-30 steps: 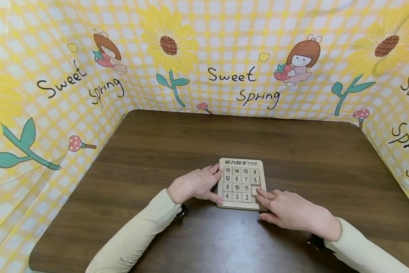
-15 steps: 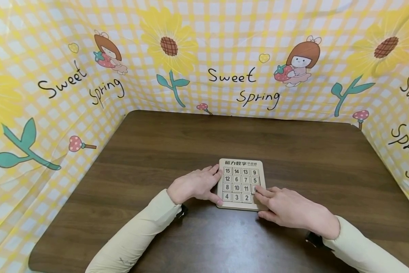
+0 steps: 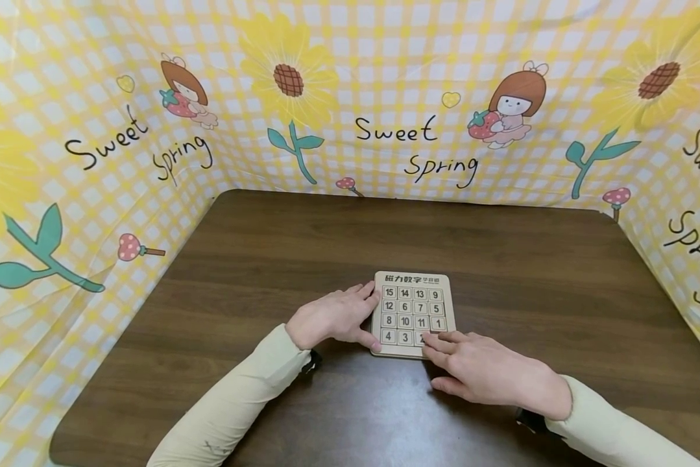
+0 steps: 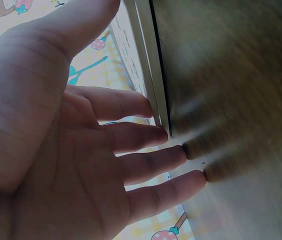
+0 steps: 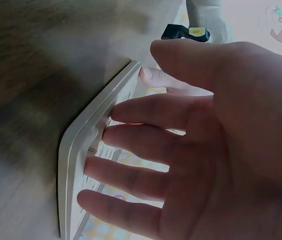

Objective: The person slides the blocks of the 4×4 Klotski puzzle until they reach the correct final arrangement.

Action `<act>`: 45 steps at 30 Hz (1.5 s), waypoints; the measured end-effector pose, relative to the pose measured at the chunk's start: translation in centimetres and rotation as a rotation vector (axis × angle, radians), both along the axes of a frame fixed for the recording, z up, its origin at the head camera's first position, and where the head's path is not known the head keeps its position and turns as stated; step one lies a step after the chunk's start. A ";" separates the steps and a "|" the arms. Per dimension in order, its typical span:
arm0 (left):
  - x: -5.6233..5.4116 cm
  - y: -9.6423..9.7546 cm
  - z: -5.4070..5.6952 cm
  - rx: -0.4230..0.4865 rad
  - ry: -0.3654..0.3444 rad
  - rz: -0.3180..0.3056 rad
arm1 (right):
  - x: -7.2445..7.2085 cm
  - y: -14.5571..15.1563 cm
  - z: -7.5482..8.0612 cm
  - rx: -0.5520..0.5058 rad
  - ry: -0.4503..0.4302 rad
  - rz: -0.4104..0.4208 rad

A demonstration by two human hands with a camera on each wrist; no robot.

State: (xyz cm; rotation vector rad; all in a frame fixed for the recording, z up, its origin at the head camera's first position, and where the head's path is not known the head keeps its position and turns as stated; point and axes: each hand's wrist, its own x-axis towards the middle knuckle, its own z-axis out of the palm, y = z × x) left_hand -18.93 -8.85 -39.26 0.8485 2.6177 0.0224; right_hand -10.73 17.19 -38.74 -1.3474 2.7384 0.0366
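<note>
A wooden sliding number puzzle (image 3: 410, 279) lies flat on the table, numbered tiles in its frame. My left hand (image 3: 335, 314) rests along its left side, thumb at the near left corner, fingers straight. In the left wrist view, fingertips (image 4: 158, 134) press against the board's edge and the tabletop. My right hand (image 3: 490, 366) reaches over the near right corner; its straight fingertips touch the tile marked 2 (image 3: 421, 336) and partly cover it. Above them, the tile marked 1 (image 3: 438, 323) shows uncovered. The bottom right slot is hidden under the right fingers (image 5: 126, 180).
The dark wood table (image 3: 303, 240) has a rounded far left corner. A yellow checked cloth (image 3: 338, 78) printed with flowers and lettering hangs along its back and sides. A black band (image 3: 531, 420) sits under the right wrist.
My right hand has moved from the tile marked 1 down and left onto the tile marked 2. Tile 1 moved slightly up, closing the gap below tile 5. The left hand stays still.
</note>
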 end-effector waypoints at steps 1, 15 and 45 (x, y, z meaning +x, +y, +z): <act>0.0 0.0 0.0 0.000 0.001 0.000 | 0.0 0.0 0.0 -0.005 0.001 0.001; -0.1 0.3 0.2 -0.001 0.002 -0.001 | -0.1 1.2 0.1 -0.066 0.042 -0.003; 0.1 0.0 -0.2 0.007 0.010 0.005 | -0.8 -1.6 0.2 -0.067 0.140 0.117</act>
